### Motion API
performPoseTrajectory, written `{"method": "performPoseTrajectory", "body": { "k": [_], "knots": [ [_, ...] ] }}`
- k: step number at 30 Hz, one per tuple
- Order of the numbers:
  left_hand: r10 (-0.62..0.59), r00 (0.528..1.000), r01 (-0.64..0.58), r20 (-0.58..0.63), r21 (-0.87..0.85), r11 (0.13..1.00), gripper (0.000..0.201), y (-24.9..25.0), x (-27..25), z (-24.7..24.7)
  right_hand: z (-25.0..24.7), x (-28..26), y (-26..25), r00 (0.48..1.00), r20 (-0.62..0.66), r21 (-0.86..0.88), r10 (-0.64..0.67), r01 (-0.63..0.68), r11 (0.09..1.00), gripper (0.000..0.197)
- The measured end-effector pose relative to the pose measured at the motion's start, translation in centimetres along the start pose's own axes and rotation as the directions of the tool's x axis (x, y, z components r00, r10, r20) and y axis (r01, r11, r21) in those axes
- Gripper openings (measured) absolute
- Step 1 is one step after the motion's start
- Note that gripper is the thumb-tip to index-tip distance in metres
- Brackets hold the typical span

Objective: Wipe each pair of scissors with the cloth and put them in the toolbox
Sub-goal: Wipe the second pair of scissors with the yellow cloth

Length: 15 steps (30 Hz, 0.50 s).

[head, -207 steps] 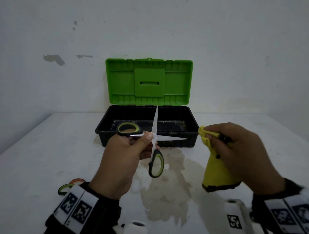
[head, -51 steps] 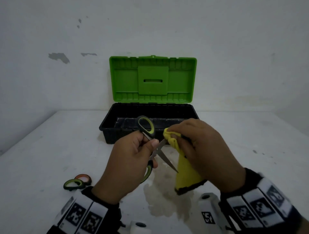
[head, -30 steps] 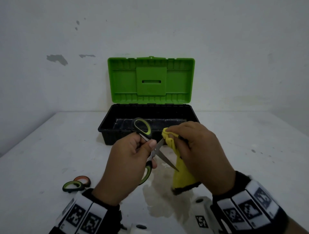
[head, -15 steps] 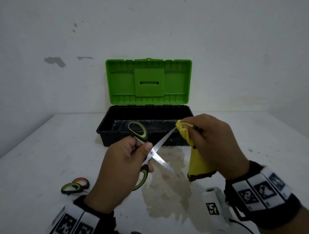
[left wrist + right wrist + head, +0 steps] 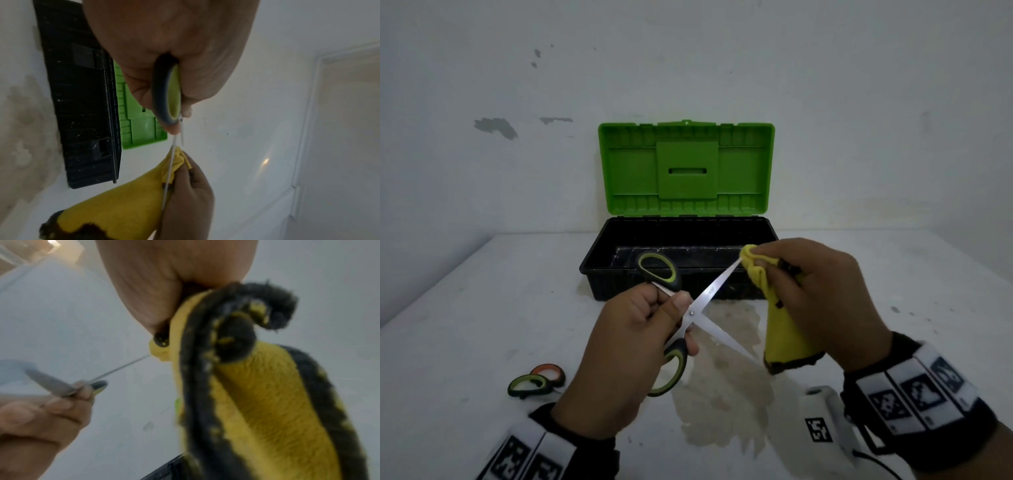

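Yellow cloth [image 5: 787, 339] pinched in your right hand [image 5: 825, 294]: pull clear off the blade tip while left hand [image 5: 626, 346] grips the open scissors [image 5: 702, 301] steady.

Toolbox [image 5: 681, 277] on table [image 5: 482, 308], lid open against wall behind. Held scissors [image 5: 688, 315] before toolbox, cloth [image 5: 784, 339] to right, at upper blade tip. Two more scissors [image 5: 536, 380] on table, near left.

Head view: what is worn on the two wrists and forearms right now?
Both hands are bare. The left hand has a dark cuff with white square-patterned marker tags. The right hand has a dark wristband with three such tags; a white marker-tagged camera block with a thin black cable sits beside that wrist.
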<state>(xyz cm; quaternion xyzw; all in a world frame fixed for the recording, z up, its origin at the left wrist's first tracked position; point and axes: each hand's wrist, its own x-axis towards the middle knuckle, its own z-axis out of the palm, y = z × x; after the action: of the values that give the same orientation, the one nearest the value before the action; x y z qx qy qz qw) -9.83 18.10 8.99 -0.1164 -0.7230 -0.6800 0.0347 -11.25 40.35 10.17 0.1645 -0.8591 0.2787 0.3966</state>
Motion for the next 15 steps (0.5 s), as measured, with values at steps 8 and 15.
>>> {"method": "performPoseTrajectory", "body": {
  "k": [8,15],
  "knots": [
    [-0.067,0.997,0.063,-0.025,-0.136,0.989,0.027,0.0,0.9,1.0,0.4,-0.3,-0.2,0.922,0.012,0.307,0.386,-0.371,0.876,0.007],
    [-0.028,0.994,0.031,-0.102,0.024,0.999,0.039,-0.8,1.9,2.3,1.7,-1.5,-2.7,0.87,0.232,0.674,0.435,-0.466,0.573,0.01]
  ]
}}
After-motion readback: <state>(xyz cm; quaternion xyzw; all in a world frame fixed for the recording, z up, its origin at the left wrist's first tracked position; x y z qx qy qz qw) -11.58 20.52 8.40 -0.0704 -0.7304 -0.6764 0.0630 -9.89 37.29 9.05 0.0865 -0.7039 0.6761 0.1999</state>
